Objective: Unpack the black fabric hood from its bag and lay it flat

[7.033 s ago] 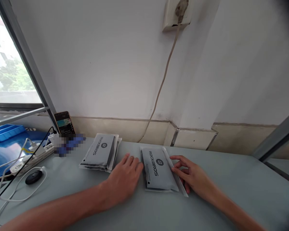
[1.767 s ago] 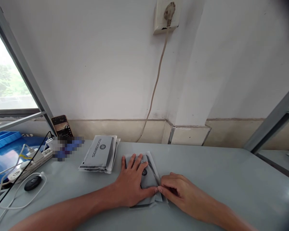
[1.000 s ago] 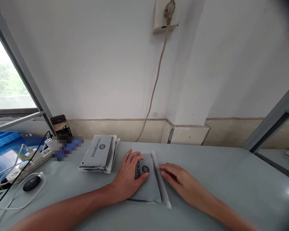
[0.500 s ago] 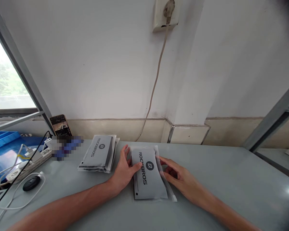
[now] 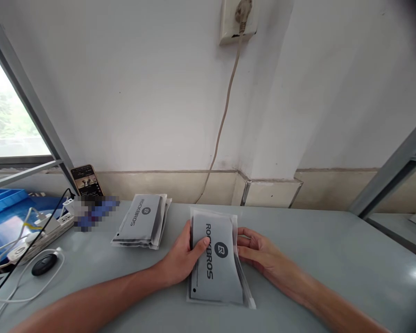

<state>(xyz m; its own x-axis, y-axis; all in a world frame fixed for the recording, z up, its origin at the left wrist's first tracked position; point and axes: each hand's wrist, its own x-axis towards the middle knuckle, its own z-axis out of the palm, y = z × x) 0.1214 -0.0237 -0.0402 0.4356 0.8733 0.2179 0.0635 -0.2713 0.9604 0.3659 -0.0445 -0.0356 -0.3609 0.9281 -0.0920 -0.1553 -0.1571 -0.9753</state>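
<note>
A grey ROCKBROS package (image 5: 222,273) in a clear zip bag lies in front of me, its printed side up. My left hand (image 5: 187,256) grips its left edge, thumb on top and the other fingers hidden beneath. At the right edge, my right hand (image 5: 260,252) has its curled fingers against the clear margin of the bag, thumb and fingertips pressed to it. Further left, a small stack of similar bagged packages (image 5: 142,219) rests on the table (image 5: 298,277).
A phone (image 5: 87,181) leans upright at the back left. Near it are a power strip (image 5: 60,226), white cables, a round black object (image 5: 45,264) and a blue tray (image 5: 5,201). A cord (image 5: 225,111) hangs down the wall. Metal frames stand at both sides.
The package has come slightly toward me and to the right, and looks larger. My left fingers have gone under its edge. My right fingers have closed in along the bag's margin.
</note>
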